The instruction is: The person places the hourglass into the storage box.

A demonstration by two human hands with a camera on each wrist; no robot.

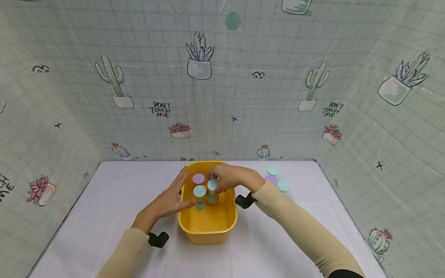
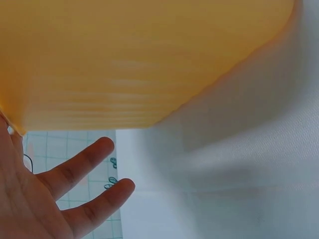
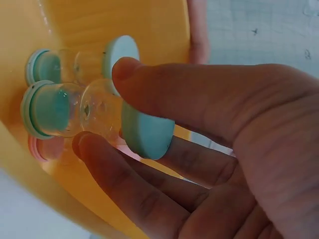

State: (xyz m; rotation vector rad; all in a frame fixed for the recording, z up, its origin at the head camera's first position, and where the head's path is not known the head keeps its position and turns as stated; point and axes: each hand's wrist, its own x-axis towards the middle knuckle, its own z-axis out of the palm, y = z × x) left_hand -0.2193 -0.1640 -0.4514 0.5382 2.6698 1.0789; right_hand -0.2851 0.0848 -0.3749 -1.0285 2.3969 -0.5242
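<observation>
Inside a yellow plastic bin (image 1: 208, 227) stand several small sand timers. My right hand (image 1: 227, 177) reaches in over the right rim and holds a teal-capped sand timer (image 3: 147, 130) between thumb and fingers; teal sand fills its lower bulb. Beside it stands a second teal-capped sand timer (image 1: 199, 191), and behind that one with a purple cap (image 1: 198, 178). My left hand (image 1: 168, 200) lies at the bin's left side, fingers spread, thumb over the rim. Two of its fingers (image 2: 97, 206) stretch out below the bin wall in the left wrist view.
On the white table (image 1: 139, 181), right of the bin and partly behind my right forearm, are two more teal-capped timers (image 1: 272, 170) and a purple-capped one (image 1: 271, 179). A cactus-print cloth (image 1: 222, 96) closes off the back and both sides.
</observation>
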